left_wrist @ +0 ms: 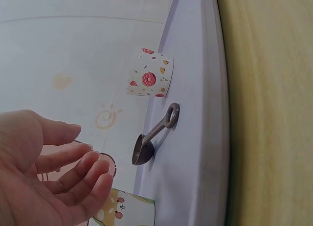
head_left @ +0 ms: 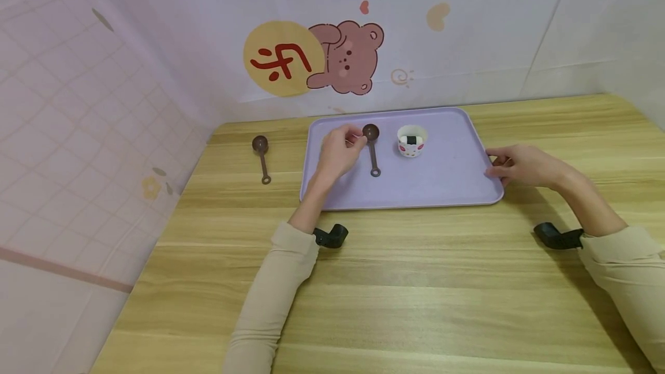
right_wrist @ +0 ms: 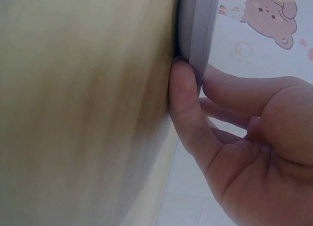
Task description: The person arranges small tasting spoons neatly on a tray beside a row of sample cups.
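Observation:
A lilac tray point(head_left: 436, 180) lies on the wooden table. On it a brown measuring spoon point(head_left: 373, 157) rests, bowl toward the wall. My left hand point(head_left: 340, 152) hovers over the tray's left part, beside the spoon's bowl; its fingers are loosely bent with nothing between them in the left wrist view. To the right of the spoon stands a white patterned paper cup point(head_left: 411, 146) with a black-and-white piece inside. Another paper cup point(left_wrist: 134, 210), partly behind my left hand, is hidden in the head view. My right hand point(head_left: 525, 165) pinches the tray's right rim between thumb and fingers.
A second brown measuring spoon point(head_left: 261, 157) lies on the table left of the tray. Behind the tray rises a wall with a cartoon bear point(head_left: 348, 59). Dark curved wrist mounts point(head_left: 332, 236) sit at both cuffs.

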A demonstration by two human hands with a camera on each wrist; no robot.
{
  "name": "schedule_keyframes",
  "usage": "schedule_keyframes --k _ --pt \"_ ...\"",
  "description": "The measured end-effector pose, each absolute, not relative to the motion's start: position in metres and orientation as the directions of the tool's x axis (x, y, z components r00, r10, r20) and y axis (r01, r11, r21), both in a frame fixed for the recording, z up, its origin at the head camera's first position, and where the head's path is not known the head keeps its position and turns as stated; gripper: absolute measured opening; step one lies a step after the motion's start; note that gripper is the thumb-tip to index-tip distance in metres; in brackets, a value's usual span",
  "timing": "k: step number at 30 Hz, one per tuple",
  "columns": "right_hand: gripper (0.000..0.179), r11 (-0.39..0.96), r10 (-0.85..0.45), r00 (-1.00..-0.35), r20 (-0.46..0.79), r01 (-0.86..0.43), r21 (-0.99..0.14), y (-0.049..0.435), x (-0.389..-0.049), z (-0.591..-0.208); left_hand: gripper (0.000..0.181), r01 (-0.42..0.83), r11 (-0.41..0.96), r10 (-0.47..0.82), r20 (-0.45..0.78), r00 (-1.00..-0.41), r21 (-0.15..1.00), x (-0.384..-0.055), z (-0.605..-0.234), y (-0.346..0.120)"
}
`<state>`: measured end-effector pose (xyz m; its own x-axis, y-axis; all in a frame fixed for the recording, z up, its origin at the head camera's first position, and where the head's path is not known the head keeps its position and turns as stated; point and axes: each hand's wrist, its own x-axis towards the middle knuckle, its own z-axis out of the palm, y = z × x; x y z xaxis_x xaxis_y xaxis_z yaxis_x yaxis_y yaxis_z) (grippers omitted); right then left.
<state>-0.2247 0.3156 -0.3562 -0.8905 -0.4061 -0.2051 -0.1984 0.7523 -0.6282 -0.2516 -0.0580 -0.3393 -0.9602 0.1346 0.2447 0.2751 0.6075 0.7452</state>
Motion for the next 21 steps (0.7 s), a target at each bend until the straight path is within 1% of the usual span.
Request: schedule_keyframes --k 9,21 --pt "0.058 0.766 -0.408 -0.889 -0.209 -0.208 -0.608 0.316 -0.225 -0.355 0.019 0.281 0.571 0.123 0.258 -0.958 0.771 -0.252 -0.339 -0.065" --pt "0.059 0.754 -0.409 -0.889 -0.208 -0.2 -0.626 0.316 -0.225 -0.356 0.019 0.304 0.588 0.115 0.295 -0.949 0.749 -0.251 -0.336 -0.072"
